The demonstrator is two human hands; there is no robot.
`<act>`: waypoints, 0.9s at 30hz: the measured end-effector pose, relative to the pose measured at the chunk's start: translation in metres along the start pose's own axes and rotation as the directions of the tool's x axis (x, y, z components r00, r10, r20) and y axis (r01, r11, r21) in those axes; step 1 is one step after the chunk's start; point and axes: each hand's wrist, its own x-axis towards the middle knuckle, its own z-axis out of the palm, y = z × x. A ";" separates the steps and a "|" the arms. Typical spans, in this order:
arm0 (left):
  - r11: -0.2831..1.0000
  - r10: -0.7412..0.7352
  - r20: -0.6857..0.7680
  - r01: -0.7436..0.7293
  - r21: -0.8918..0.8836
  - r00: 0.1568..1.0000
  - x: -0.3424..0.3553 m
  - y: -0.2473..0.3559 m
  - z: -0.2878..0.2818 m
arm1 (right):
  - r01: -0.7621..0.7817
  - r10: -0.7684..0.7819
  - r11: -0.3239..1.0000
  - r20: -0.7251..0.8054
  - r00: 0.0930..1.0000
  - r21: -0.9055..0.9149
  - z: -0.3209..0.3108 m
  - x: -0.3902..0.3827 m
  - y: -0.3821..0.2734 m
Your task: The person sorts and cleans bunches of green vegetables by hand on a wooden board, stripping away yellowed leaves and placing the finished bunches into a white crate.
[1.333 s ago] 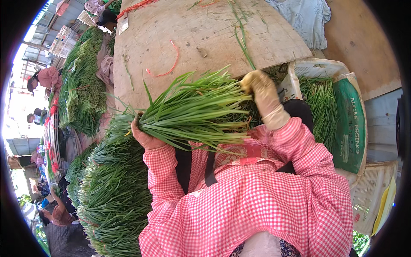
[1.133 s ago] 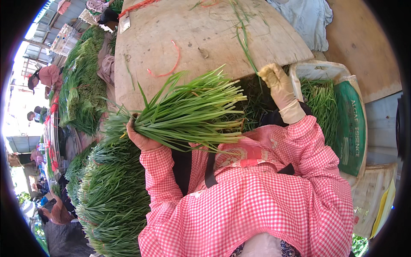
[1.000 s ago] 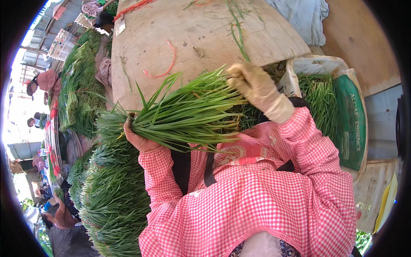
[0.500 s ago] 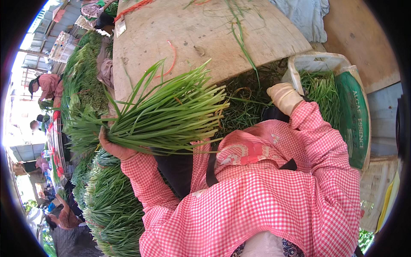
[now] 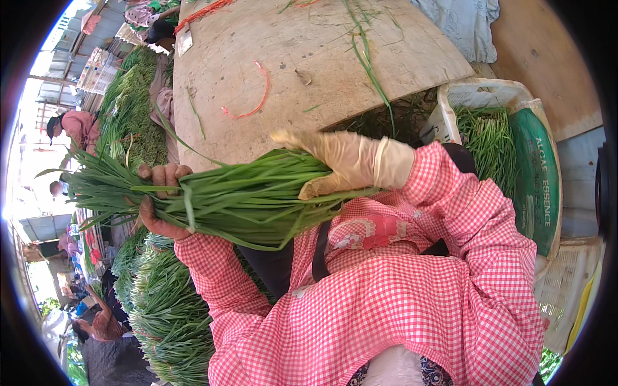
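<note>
A loose bunch of long flat green leaves, which look like garlic chives [image 5: 251, 193], lies lengthwise across my lap in front of the wooden board. My left hand [image 5: 164, 196] is closed around it toward its leafy left end, fingers over the top and thumb on the near side. At the other end my right hand [image 5: 351, 161], in a cream glove, cups the bunch. Its fingers lie along the far side and its thumb presses on the near side, covering the stalk ends.
A wooden board [image 5: 257, 83] ahead bears a red tie strip [image 5: 261, 96] and stray leaves. At right stands a white-and-green crate [image 5: 534, 174] holding cut greens [image 5: 486, 138]. Stacked bundles [image 5: 170, 302] lie at my left. People [image 5: 80, 128] work at far left.
My right hand has come left from beside the crate onto the stalk ends. The bunch has shifted slightly left and been gathered narrower; my left hand's fingers now show over it.
</note>
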 end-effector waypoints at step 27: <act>0.966 0.036 0.004 -0.034 -0.258 0.999 0.016 -0.009 -0.072 | -0.356 0.170 0.559 -0.317 0.933 -0.749 -0.044 0.060 0.206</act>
